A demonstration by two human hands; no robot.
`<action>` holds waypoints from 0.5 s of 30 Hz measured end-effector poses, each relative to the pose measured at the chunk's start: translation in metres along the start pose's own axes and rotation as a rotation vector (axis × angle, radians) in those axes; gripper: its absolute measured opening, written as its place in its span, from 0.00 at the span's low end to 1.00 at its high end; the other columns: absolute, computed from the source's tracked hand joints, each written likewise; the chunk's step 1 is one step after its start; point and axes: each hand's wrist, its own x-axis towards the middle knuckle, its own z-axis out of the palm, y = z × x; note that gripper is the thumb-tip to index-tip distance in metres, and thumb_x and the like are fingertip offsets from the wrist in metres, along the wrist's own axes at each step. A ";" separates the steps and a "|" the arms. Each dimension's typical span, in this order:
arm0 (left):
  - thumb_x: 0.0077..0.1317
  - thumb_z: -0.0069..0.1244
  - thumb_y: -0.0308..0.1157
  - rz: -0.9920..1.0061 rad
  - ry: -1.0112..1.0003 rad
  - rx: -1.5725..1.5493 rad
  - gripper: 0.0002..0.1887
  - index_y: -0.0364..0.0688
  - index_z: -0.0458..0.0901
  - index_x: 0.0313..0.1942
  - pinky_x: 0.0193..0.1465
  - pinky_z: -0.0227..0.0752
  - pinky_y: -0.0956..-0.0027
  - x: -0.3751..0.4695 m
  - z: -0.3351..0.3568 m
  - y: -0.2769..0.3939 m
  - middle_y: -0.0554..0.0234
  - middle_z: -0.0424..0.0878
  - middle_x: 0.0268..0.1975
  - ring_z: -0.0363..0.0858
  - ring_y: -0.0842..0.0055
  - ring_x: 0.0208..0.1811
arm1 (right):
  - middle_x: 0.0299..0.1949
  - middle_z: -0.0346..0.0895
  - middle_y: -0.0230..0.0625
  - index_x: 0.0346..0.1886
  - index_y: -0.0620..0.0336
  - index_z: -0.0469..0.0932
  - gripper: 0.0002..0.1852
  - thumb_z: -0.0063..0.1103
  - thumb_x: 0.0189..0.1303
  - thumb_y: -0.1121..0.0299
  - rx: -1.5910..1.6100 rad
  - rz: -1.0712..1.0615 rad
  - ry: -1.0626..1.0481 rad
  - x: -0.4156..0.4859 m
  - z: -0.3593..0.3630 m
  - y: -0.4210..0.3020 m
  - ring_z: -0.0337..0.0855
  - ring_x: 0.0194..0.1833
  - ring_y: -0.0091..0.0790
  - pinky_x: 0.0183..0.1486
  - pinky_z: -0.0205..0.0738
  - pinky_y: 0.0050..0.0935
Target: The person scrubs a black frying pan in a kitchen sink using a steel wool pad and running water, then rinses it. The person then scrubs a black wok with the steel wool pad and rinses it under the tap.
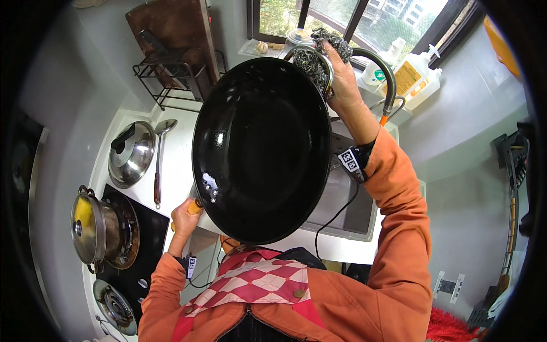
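A large black wok (260, 154) is held tilted over the counter and sink edge, its dark inside facing me, with water drops and wet shine on it. My left hand (184, 222) grips its yellow-brown handle (195, 207) at the lower left. Beyond the wok's far rim, my right hand (344, 81) has its fingers on a steel wool scrubber (335, 42). Right beside that hand is a metal-rimmed container (330, 70) with more steel wool (308, 64) in it. The wok hides part of this container.
Under the wok lies a grey sink (342, 213), with a curved faucet (389, 81) behind. Bottles (410, 72) line the windowsill. On the left are a metal lid (132, 156), a ladle (159, 171), a knife rack (171, 81) and a lidded pot (100, 228) on the stove.
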 end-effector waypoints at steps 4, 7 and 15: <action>0.50 0.62 0.35 -0.050 0.027 0.007 0.10 0.45 0.81 0.31 0.33 0.72 0.64 -0.004 0.010 0.005 0.56 0.81 0.25 0.81 0.59 0.29 | 0.42 0.79 0.37 0.48 0.65 0.76 0.14 0.52 0.65 0.65 -0.344 -0.221 -0.143 -0.009 -0.014 -0.017 0.81 0.40 0.28 0.43 0.76 0.25; 0.50 0.62 0.36 -0.079 -0.003 0.007 0.10 0.46 0.81 0.31 0.33 0.72 0.64 -0.006 0.018 0.007 0.56 0.81 0.25 0.81 0.58 0.29 | 0.51 0.75 0.34 0.55 0.65 0.71 0.19 0.56 0.61 0.72 -0.330 -0.117 -0.263 -0.032 -0.021 -0.030 0.73 0.52 0.25 0.55 0.68 0.26; 0.50 0.61 0.34 0.050 0.187 0.130 0.09 0.45 0.79 0.29 0.30 0.70 0.61 -0.016 0.020 0.017 0.56 0.80 0.23 0.80 0.57 0.27 | 0.44 0.77 0.31 0.53 0.64 0.72 0.20 0.62 0.57 0.75 -0.662 -0.531 -0.183 -0.058 -0.020 -0.018 0.75 0.45 0.21 0.51 0.69 0.21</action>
